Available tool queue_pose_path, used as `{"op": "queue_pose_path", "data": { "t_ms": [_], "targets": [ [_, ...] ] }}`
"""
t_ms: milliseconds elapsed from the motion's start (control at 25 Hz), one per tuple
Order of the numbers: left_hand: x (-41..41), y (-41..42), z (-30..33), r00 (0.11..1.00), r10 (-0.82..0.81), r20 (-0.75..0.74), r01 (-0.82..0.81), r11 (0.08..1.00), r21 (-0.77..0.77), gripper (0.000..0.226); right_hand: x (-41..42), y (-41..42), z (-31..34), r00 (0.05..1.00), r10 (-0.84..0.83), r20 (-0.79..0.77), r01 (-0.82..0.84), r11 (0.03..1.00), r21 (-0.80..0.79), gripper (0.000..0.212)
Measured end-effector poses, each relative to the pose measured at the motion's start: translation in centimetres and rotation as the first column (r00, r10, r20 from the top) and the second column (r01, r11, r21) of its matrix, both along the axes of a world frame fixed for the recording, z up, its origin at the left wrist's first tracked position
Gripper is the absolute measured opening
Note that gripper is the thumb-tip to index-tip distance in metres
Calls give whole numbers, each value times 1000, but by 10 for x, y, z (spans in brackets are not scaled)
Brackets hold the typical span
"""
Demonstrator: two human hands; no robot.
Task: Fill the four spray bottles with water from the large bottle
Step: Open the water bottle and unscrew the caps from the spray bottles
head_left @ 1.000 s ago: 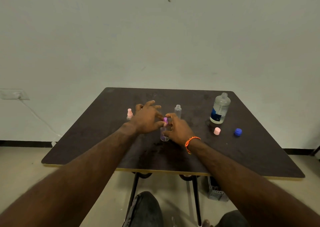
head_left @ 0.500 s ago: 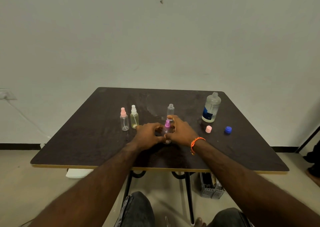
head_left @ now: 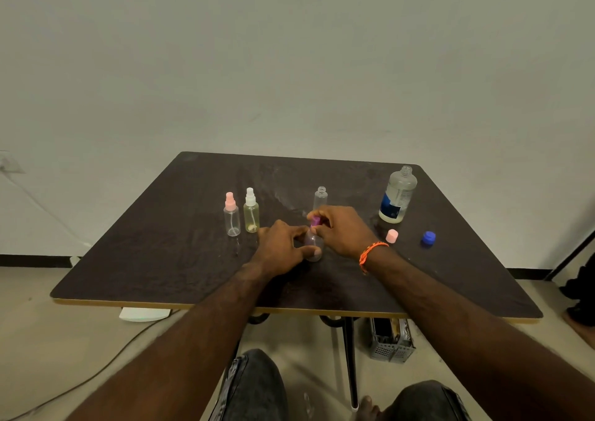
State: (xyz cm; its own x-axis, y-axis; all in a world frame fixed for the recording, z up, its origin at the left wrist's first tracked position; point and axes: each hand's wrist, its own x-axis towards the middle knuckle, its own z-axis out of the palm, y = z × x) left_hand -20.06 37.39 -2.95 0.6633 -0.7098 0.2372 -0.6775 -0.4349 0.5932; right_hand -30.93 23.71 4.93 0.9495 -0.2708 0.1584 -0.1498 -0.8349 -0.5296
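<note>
On the tabletop (head_left: pixel 167 259), the left hand (head_left: pixel 283 250) holds the body of a small spray bottle (head_left: pixel 314 243) in a curled grip, while the right hand (head_left: pixel 344 230) pinches its purple cap (head_left: pixel 315 220). The large bottle (head_left: pixel 397 195) stands uncapped to the right of that bottle, well apart from it.

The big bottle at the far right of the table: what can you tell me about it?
The large bottle is clear plastic with rounded shoulders and a dark blue and white label low on its side. It stands upright on the dark table, its threaded neck uncapped. A little liquid shows near its base. Neither hand touches it.
</note>
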Motion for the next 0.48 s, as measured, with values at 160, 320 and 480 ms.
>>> {"op": "queue_pose_path", "data": {
  "t_ms": [160, 320, 480],
  "targets": [
    [1, 1, -1, 1000, 2, -23, -2, 1000, 5, 42, -7, -2, 3, 998, 68, -15, -66, 994, 85, 56],
    [-2, 0, 1, 999, 34, -11, -34, 999, 3, 43, -3, 1, 5, 997, -63, 55, 66, 995, -69, 20],
    [-4, 1, 1, 998, 48, -32, -48, 999, -7, 39, -3, -1, 13, 997, 78, -10, -79, 996, -30, 24]
  ]
}}
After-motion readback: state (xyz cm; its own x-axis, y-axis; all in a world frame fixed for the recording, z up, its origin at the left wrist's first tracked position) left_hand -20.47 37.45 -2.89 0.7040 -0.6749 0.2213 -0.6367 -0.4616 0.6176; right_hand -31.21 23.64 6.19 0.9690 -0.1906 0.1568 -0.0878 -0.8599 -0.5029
